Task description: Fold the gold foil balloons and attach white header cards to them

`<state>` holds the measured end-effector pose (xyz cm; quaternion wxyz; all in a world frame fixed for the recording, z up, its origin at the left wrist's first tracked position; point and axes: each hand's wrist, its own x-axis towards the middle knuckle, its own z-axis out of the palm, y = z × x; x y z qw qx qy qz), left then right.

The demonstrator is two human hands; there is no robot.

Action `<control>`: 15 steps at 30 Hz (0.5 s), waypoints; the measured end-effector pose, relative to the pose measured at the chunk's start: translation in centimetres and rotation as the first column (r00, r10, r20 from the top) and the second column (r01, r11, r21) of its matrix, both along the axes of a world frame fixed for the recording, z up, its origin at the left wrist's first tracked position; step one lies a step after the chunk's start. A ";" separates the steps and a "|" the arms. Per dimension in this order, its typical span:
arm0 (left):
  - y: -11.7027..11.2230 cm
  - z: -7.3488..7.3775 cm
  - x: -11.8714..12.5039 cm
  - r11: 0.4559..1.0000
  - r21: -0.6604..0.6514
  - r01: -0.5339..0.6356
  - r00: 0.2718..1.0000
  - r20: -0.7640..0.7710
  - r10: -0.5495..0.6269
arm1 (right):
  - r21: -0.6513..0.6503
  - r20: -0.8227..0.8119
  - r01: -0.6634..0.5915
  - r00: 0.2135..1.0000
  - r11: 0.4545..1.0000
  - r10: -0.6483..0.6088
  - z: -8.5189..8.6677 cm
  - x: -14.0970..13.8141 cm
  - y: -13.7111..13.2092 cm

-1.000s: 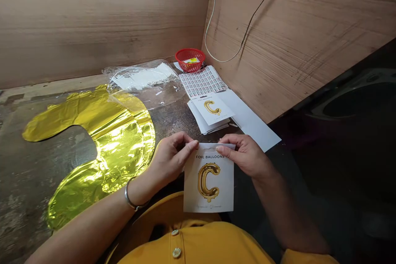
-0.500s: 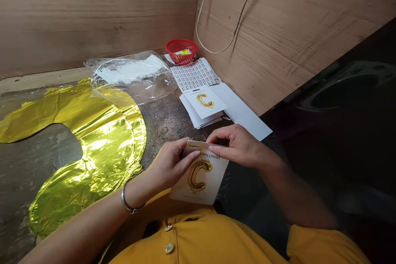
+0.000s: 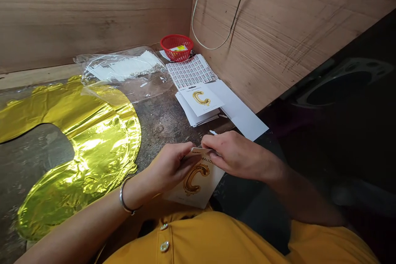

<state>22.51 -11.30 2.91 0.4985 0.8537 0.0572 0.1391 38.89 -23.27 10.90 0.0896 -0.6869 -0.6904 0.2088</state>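
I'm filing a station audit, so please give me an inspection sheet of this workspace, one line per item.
Surface: dark, scuffed tabletop.
Job's things: held card printed with a gold C; gold foil balloon flat at left; card stack topped by another C card.
Clutter: clear plastic bag with white pieces; red basket; printed sheets; small white scraps.
Grip: left hand and right hand both pinch the held card near its top.
Cables: pale cable looped against the right wall.
Surroundings: wooden panels meet in a corner; darkness at right hides detail.

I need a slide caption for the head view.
Left hand and right hand hold a letter-C balloon card near its top, beside a gold foil balloon.
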 end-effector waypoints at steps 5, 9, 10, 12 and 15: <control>0.0 0.4 0.3 0.999 0.004 0.040 0.999 0.006 -0.040 | -0.035 -0.007 -0.054 0.999 0.998 0.053 0.5 0.0 0.0; -0.2 0.4 0.4 0.997 0.019 0.072 0.997 0.033 -0.073 | -0.035 0.049 -0.042 0.998 0.999 0.043 0.3 -0.3 0.2; -0.3 0.4 0.4 0.998 0.006 0.066 0.997 0.029 -0.066 | -0.039 0.017 -0.056 0.998 0.998 0.057 0.2 0.0 0.3; -0.3 0.1 0.3 0.998 -0.038 0.045 0.999 0.001 -0.045 | -0.083 -0.140 -0.125 0.984 0.989 0.112 0.0 1.1 0.8; 0.0 -0.5 0.2 0.988 -0.154 0.001 0.999 -0.046 -0.008 | -0.207 -0.438 -0.226 0.891 0.952 0.116 -0.6 3.6 1.0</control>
